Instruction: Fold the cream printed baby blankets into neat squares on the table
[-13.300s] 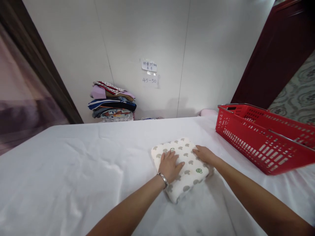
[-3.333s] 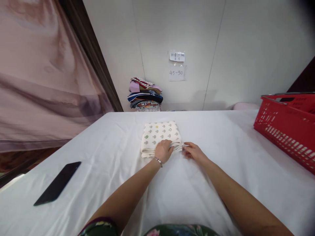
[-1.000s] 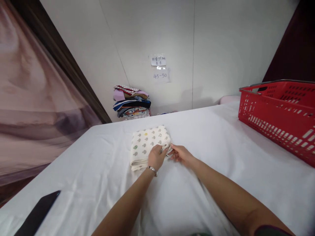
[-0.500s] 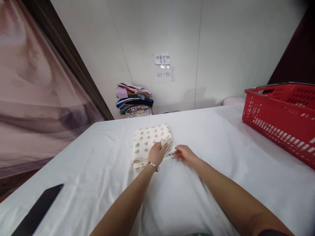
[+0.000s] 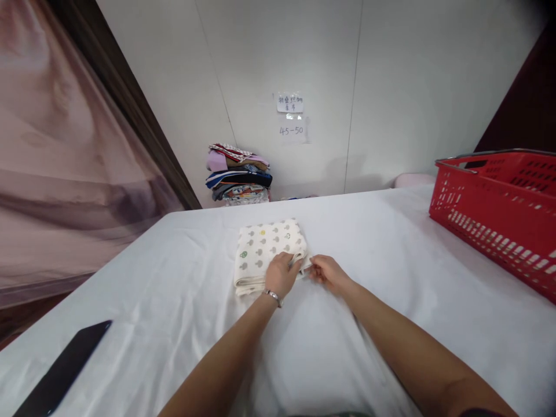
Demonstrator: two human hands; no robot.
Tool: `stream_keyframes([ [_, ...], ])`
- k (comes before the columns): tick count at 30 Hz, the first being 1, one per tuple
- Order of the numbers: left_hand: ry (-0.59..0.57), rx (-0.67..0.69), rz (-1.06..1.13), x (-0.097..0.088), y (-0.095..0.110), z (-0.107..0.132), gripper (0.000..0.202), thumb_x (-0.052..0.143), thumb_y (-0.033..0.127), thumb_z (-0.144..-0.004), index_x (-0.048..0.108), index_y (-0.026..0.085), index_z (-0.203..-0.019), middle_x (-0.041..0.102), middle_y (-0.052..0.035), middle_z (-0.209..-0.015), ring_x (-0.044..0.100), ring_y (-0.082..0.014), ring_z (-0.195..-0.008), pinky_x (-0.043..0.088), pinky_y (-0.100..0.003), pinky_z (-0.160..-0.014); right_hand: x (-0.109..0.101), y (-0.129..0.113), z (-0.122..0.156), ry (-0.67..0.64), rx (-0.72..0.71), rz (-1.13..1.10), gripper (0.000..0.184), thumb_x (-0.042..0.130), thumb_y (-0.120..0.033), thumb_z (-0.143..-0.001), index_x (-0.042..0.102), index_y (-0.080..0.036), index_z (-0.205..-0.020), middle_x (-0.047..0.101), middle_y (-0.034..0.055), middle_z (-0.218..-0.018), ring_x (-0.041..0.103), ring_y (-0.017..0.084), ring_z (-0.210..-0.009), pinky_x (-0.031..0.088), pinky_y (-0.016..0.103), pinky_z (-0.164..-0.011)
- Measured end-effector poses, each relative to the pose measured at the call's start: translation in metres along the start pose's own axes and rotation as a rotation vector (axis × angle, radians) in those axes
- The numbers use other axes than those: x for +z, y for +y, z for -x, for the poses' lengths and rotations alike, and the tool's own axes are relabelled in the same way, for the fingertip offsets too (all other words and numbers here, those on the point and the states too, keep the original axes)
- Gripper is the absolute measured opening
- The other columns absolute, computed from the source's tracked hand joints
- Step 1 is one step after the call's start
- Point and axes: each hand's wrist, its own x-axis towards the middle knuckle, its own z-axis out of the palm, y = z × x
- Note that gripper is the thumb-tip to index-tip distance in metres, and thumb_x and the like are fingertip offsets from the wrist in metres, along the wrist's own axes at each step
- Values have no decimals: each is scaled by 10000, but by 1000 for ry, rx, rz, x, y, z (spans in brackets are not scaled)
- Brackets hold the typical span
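Note:
A folded cream cloth (image 5: 260,246) with grey tree-like shapes and a few green and yellow marks lies on the white-covered table. My left hand (image 5: 281,275), a silver bracelet at its wrist, is closed on the cloth's near right part, thumb and fingers about its folded layers. Just to the right, my right hand (image 5: 328,272) pinches the cloth's right corner between thumb and fingers. The layers under my left hand are partly hidden.
A red plastic basket (image 5: 490,208) stands at the table's right. At the front left lies a dark flat object (image 5: 65,368). Behind the far edge is a pile of folded fabrics (image 5: 238,176), against a wall bearing paper signs (image 5: 291,119). A pink curtain (image 5: 65,162) hangs at left.
My left hand has slid slightly right along the cloth, closer to my right hand. The right hand stays at the corner. The view has shifted a little.

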Motion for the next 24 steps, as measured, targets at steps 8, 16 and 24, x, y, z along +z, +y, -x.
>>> stream_keyframes([
  [8,-20,-85,35,0,4,-5,394,403,385,-842,481,179,-515,545,-7,-653,500,-113,-650,356,-236,-620,2,-1,2,-2,11,66,149,532,-297,-769,520,-153,-733,661,56,-696,558,94,-446,272,160,-317],
  [16,-57,-206,48,0,7,-11,383,438,381,-803,480,176,-481,551,-5,-623,496,-108,-594,329,-234,-560,2,-1,2,-17,2,94,165,538,-313,-772,523,-153,-737,663,56,-733,569,95,-462,280,159,-317],
  [24,-11,-87,-115,8,8,-6,241,523,367,-765,546,182,-611,547,-17,-686,498,-140,-706,351,-248,-648,4,-2,2,16,16,222,313,617,-451,-728,508,-157,-731,645,41,-693,569,92,-444,278,148,-302],
])
